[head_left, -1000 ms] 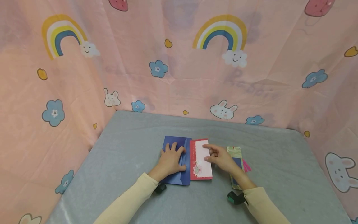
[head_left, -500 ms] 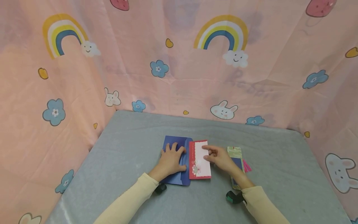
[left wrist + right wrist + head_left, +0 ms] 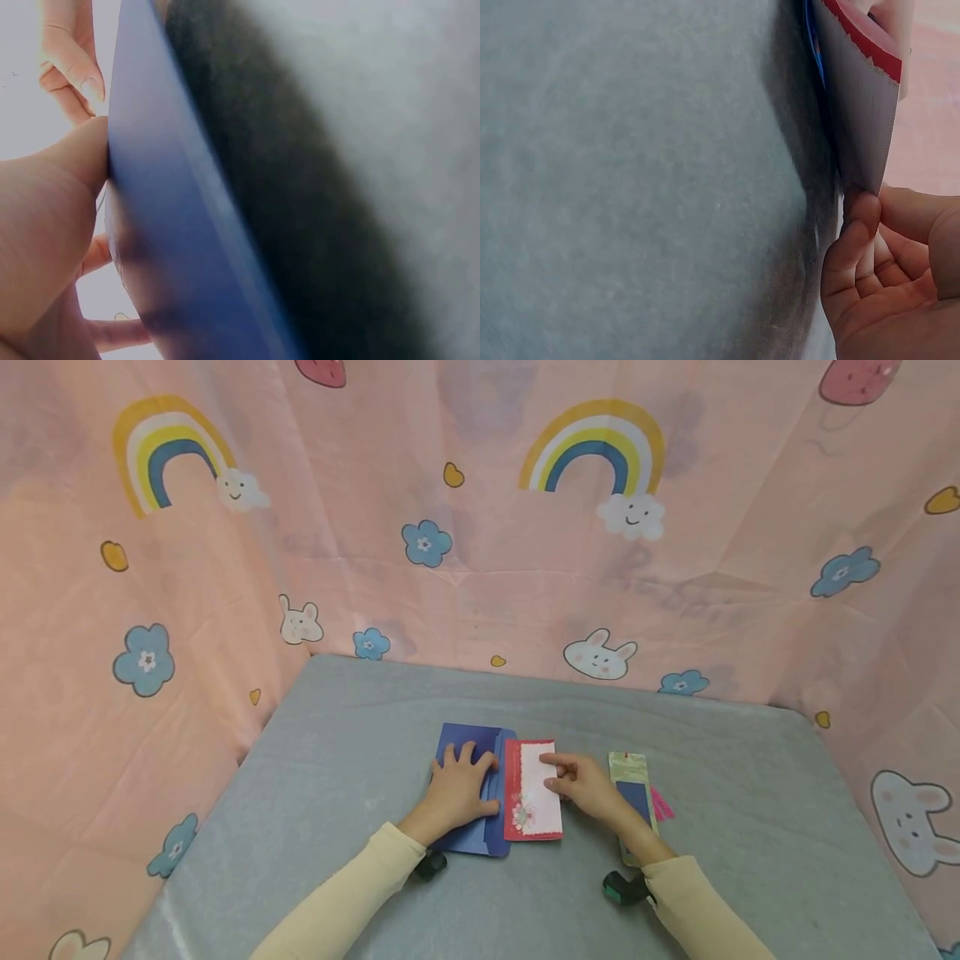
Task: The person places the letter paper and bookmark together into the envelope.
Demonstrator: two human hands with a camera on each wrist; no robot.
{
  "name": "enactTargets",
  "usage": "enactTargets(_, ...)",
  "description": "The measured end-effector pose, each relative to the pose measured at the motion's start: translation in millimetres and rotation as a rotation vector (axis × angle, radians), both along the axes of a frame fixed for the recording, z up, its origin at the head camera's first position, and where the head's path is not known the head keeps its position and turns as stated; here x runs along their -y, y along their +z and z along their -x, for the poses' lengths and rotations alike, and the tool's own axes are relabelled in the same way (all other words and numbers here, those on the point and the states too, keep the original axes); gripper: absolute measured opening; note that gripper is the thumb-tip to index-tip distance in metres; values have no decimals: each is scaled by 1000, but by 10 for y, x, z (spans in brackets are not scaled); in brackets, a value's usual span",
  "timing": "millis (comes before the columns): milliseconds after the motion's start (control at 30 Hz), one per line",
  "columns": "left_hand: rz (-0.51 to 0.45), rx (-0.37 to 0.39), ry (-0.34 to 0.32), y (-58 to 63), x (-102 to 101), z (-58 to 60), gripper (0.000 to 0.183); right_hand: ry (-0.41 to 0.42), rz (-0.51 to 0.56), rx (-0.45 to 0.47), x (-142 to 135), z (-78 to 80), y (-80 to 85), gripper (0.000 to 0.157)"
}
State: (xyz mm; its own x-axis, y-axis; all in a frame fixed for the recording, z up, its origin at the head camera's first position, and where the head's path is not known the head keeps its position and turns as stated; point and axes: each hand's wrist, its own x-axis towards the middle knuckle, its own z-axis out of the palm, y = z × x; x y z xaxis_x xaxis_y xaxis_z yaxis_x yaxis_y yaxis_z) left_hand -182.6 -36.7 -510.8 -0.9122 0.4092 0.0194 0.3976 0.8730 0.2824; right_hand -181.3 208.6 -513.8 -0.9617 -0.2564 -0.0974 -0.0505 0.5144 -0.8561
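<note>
Two grips share the work: from the head view we see the right grip (image 3: 591, 785) pinching the red-and-white card (image 3: 529, 793), which sits slightly further left than a second ago, so that its left edge now appears to lap the right border of the blue folder (image 3: 491, 787) on the gray counter (image 3: 375, 735); we judge this to be bringing card and folder together. The left grip (image 3: 457, 789) spreads its fingers over the folder, pressing rather than clasping it. The card looks rectangular, its white panel ragged-edged, with red down the left side and flowers printed low. From the left wrist we meet a blurred blue edge beside the thumb. From the right wrist we find thumb and fingertip clamped on the card, its pale face tilted.
</note>
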Motion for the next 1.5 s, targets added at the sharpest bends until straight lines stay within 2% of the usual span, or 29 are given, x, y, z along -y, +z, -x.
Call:
enactTargets(233, 11, -28, -7, 0, -4, -7, 46, -6, -19, -1, 10, -10, 4, 42)
enactTargets(433, -6, -16, -1, 3, 11, -6, 40, -14, -35, -16, 30, -24, 25, 41)
enactTargets(900, 18, 1, -18, 45, 42, -4, 46, -39, -60, -27, 115, -1, 2, 40)
enactTargets(1500, 30, 0, -13, 16, 47, 7, 48, -88, -85, 1, 245, 14, 46, 40)
